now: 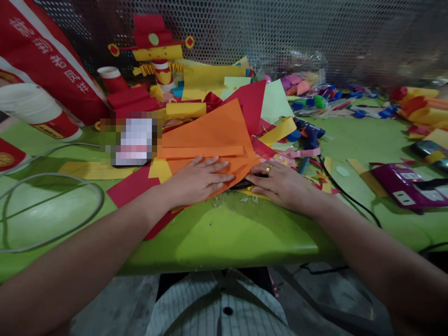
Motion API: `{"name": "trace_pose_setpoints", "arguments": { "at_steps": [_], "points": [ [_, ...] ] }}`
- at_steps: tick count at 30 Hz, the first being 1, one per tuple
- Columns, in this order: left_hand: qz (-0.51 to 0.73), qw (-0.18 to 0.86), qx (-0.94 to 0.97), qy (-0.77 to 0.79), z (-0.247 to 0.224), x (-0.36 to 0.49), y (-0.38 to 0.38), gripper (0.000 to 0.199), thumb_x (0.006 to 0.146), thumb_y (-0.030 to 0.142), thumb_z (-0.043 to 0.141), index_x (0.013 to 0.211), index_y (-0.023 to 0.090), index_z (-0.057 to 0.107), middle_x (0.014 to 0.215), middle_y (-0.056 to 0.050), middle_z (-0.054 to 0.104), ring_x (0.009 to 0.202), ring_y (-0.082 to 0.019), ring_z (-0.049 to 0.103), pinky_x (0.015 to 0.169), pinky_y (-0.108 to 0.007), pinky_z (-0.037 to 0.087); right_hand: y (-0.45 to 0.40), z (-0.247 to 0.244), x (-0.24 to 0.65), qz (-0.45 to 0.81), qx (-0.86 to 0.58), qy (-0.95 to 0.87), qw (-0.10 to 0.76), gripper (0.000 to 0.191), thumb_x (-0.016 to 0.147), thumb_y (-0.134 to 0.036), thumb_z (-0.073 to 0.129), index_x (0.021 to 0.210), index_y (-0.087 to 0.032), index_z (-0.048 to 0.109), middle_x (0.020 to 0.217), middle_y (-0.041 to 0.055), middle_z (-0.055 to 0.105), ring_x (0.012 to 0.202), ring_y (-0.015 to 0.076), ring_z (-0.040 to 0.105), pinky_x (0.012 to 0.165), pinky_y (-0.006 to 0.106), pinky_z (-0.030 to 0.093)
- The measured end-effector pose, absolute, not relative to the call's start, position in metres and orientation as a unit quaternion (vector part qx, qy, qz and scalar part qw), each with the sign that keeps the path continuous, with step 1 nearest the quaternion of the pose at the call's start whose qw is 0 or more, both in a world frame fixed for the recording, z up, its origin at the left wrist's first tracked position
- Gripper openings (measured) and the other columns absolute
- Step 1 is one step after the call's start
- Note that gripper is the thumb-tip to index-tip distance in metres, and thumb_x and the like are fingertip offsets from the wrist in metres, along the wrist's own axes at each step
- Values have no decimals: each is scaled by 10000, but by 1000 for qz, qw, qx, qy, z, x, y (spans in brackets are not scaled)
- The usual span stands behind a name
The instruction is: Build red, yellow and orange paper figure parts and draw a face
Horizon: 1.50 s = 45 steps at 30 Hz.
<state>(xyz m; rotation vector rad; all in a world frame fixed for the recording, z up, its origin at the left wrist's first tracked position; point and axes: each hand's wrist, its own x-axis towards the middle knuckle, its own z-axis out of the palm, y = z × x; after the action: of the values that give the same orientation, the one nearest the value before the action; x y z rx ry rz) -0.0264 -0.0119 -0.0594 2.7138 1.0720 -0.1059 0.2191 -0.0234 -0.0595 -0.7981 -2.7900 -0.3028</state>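
A large orange sheet [210,126] lies over red and yellow papers near the middle of the green table, with a narrow orange strip [210,151] across it. My left hand [199,179] rests flat on the sheet's lower part, fingers spread. At the sheet's right corner, my right hand [276,184] has its fingers bent together around the paper edge; a ring is on one finger. A dark flat object [241,185] shows partly under the sheet between my hands, too covered to name.
A phone with a blurred screen [136,140] and a looped cable [101,200] are on the left, near stacked cups [38,107]. A blue glue gun [311,133], paper scraps and a purple power socket [409,184] lie on the right. Paper figures [154,37] stand behind.
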Motion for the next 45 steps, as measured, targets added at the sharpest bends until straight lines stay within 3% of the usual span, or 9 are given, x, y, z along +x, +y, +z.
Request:
{"name": "trace_pose_setpoints", "arguments": {
  "at_steps": [14, 24, 31, 45],
  "points": [
    [-38, 106, 925, 363, -60, -26, -11, 434, 937, 397, 244, 1351, 348, 362, 1500, 8, 232, 1383, -238, 153, 1086, -459, 129, -28, -61, 224, -95, -283, -945, 135, 282, 882, -241, 443, 1012, -106, 653, 903, 128, 665, 835, 228, 596, 734, 363, 496],
    [-20, 131, 899, 418, -55, -8, 1, 446, 943, 401, 193, 1331, 332, 400, 1486, 6, 270, 1376, -238, 178, 1083, -493, 160, -19, -62, 217, -73, -332, -934, 113, 292, 877, -260, 451, 1057, -148, 651, 942, 113, 661, 859, 232, 577, 774, 384, 477],
    [-14, 109, 913, 394, -51, -17, -6, 446, 945, 353, 218, 1343, 269, 401, 1503, -39, 216, 1386, -232, 137, 1097, -438, 152, -17, -63, 213, -60, -333, -935, 107, 283, 871, -250, 459, 1047, -153, 658, 965, 116, 657, 872, 233, 564, 773, 382, 468],
    [-39, 119, 918, 377, -58, -37, -12, 455, 942, 412, 186, 1361, 338, 345, 1502, 28, 208, 1391, -203, 120, 1102, -418, 119, -13, -59, 214, -79, -302, -945, 101, 306, 894, -262, 410, 1047, -168, 658, 940, 103, 665, 854, 211, 585, 732, 356, 471]
  ]
}}
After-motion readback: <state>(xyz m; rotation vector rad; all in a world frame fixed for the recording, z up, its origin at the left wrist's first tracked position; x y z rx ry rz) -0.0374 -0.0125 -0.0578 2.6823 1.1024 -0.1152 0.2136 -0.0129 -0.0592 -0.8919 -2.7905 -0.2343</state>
